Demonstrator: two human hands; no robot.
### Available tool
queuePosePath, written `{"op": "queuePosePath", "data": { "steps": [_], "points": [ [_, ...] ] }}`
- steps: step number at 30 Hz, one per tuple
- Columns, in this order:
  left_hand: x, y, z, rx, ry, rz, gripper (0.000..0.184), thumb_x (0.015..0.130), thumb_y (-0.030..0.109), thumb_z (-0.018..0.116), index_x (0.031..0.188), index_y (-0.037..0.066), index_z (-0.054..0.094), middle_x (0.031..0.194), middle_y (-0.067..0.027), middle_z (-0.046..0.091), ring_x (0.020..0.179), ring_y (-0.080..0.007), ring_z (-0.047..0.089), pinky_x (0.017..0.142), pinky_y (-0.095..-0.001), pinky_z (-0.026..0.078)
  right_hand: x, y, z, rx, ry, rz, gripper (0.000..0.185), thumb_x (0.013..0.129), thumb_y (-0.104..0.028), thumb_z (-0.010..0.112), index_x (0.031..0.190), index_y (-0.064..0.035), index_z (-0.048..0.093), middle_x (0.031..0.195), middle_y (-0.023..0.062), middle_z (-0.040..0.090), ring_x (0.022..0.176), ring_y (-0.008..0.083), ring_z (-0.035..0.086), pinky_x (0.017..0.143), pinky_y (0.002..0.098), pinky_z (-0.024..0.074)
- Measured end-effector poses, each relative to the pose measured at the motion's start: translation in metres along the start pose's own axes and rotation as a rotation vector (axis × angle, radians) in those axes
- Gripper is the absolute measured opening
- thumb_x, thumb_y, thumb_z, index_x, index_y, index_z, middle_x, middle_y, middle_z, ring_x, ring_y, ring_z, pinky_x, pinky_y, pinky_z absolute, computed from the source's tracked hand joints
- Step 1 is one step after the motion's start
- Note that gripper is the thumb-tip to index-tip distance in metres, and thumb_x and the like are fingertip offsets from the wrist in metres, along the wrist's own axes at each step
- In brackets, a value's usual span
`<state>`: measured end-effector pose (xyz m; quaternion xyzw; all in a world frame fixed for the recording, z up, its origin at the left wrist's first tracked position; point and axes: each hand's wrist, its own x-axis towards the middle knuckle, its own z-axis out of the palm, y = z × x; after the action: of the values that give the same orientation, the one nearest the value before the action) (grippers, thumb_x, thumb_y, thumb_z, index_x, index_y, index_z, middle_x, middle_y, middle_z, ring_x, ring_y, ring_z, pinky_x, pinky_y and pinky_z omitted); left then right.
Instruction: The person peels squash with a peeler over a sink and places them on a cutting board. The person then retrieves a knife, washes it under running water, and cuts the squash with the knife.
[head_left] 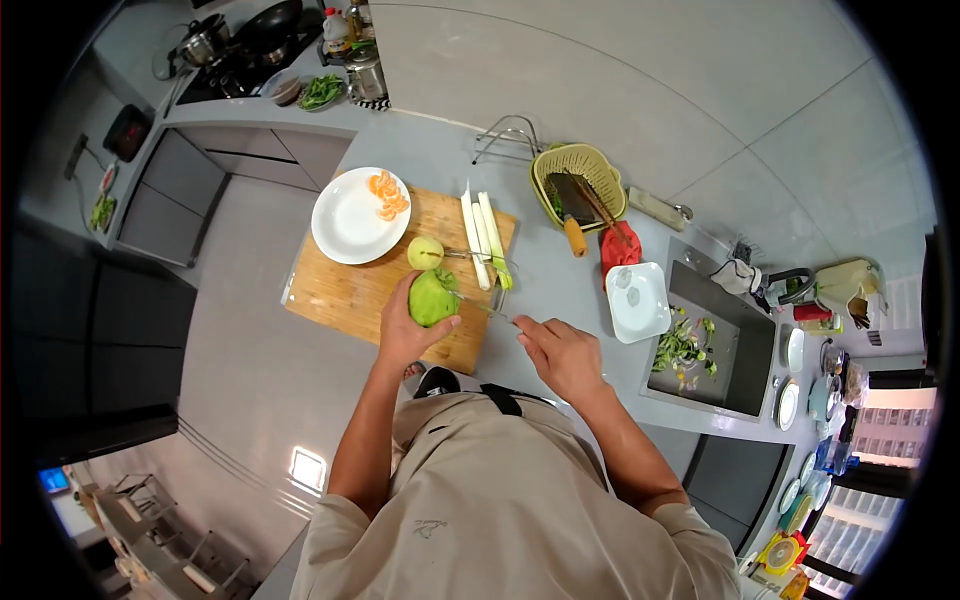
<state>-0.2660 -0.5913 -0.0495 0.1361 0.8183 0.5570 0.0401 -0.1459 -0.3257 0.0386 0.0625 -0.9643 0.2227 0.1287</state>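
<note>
My left hand (404, 328) is wrapped round a bright green, rounded fruit (433, 298) that looks like an apple, held above the wooden cutting board (350, 290). Closed fingers of my right hand (562, 352) grip a thin metal tool (488, 308); it reaches toward the fruit's right side, and its exact kind is unclear. Just beyond the fruit sits a pale green, round piece (425, 253), with a slim metal piece (465, 254) beside it. White-and-green stalks (484, 235) lie on the board's right part. A white plate (345, 228) with orange segments (388, 194) rests at its far left.
Right of the board are a yellow-green basket (590, 165), an orange-handled tool (575, 238), a red cloth (618, 252) and a white dish (637, 302). Greens lie in the sink (745, 370). A wire rack (508, 140) stands at the back; a stove (235, 80) is far left.
</note>
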Motion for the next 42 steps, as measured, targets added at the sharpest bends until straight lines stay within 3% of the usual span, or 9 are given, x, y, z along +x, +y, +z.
{"op": "queuePosePath", "data": {
  "steps": [6, 8, 24, 27, 29, 33, 35, 42],
  "points": [
    [0.0, 0.008, -0.005, 0.119, 0.029, 0.05, 0.095, 0.074, 0.035, 0.1, 0.149, -0.002, 0.055, 0.137, -0.0233, 0.066, 0.126, -0.0395, 0.067, 0.108, -0.0471, 0.055, 0.0, 0.001, 0.001, -0.032, 0.047, -0.049, 0.031, 0.096, -0.023, 0.084, 0.127, -0.0216, 0.08, 0.082, -0.0009, 0.067, 0.069, 0.0202, 0.07, 0.059, 0.0362, 0.0571],
    [0.002, 0.011, -0.006, 0.184, 0.06, 0.087, 0.092, 0.073, 0.028, 0.1, 0.148, -0.001, 0.056, 0.135, -0.0207, 0.068, 0.123, -0.0344, 0.069, 0.106, -0.0441, 0.056, 0.001, 0.002, 0.002, -0.06, 0.062, -0.062, 0.031, 0.095, -0.023, 0.084, 0.126, -0.022, 0.08, 0.081, -0.0013, 0.066, 0.069, 0.0194, 0.069, 0.057, 0.0359, 0.0565],
    [0.018, 0.023, -0.013, 0.333, 0.022, 0.169, 0.091, 0.07, 0.031, 0.099, 0.145, 0.0, 0.058, 0.136, -0.0243, 0.067, 0.124, -0.0431, 0.066, 0.105, -0.0505, 0.056, 0.011, -0.007, -0.012, -0.163, 0.046, -0.029, 0.025, 0.093, -0.021, 0.083, 0.118, -0.0205, 0.079, 0.079, 0.0003, 0.062, 0.067, 0.0197, 0.067, 0.057, 0.0366, 0.0546],
    [0.019, 0.019, -0.014, 0.321, -0.044, 0.103, 0.091, 0.071, 0.03, 0.099, 0.146, 0.0, 0.057, 0.137, -0.0228, 0.068, 0.125, -0.0387, 0.068, 0.106, -0.0482, 0.056, 0.015, -0.003, -0.012, -0.171, 0.039, -0.035, 0.026, 0.093, -0.021, 0.085, 0.119, -0.0191, 0.081, 0.079, 0.001, 0.065, 0.067, 0.0213, 0.067, 0.057, 0.0376, 0.0538],
    [0.02, 0.006, -0.014, 0.147, -0.072, 0.151, 0.091, 0.073, 0.028, 0.098, 0.148, -0.001, 0.056, 0.138, -0.0205, 0.068, 0.125, -0.0309, 0.069, 0.107, -0.0441, 0.056, 0.02, 0.001, -0.012, -0.162, 0.059, -0.077, 0.026, 0.091, -0.019, 0.083, 0.116, -0.0198, 0.079, 0.079, 0.0009, 0.064, 0.067, 0.0205, 0.067, 0.057, 0.0362, 0.053],
    [0.024, 0.009, -0.023, -0.059, -0.199, 0.044, 0.091, 0.073, 0.025, 0.099, 0.149, -0.002, 0.056, 0.135, -0.0195, 0.069, 0.122, -0.0303, 0.069, 0.104, -0.0433, 0.057, 0.029, 0.006, -0.016, -0.139, 0.046, -0.109, 0.027, 0.09, -0.019, 0.083, 0.116, -0.0197, 0.08, 0.079, 0.0008, 0.065, 0.068, 0.021, 0.067, 0.058, 0.0366, 0.0537],
    [0.025, 0.01, -0.027, -0.191, -0.27, -0.016, 0.09, 0.075, 0.023, 0.098, 0.15, -0.003, 0.055, 0.134, -0.017, 0.07, 0.124, -0.0248, 0.067, 0.108, -0.0411, 0.054, 0.033, 0.007, -0.018, -0.125, 0.046, -0.131, 0.028, 0.089, -0.019, 0.084, 0.116, -0.0197, 0.08, 0.079, 0.0007, 0.067, 0.069, 0.0216, 0.068, 0.059, 0.0371, 0.0545],
    [0.022, 0.014, -0.032, -0.305, -0.328, -0.078, 0.089, 0.078, 0.023, 0.095, 0.153, -0.002, 0.053, 0.137, -0.0157, 0.068, 0.127, -0.0242, 0.064, 0.112, -0.0398, 0.051, 0.033, 0.008, -0.011, -0.097, 0.041, -0.113, 0.028, 0.09, -0.02, 0.085, 0.118, -0.0201, 0.08, 0.084, 0.001, 0.071, 0.073, 0.0226, 0.071, 0.064, 0.0375, 0.0573]
  ]
}}
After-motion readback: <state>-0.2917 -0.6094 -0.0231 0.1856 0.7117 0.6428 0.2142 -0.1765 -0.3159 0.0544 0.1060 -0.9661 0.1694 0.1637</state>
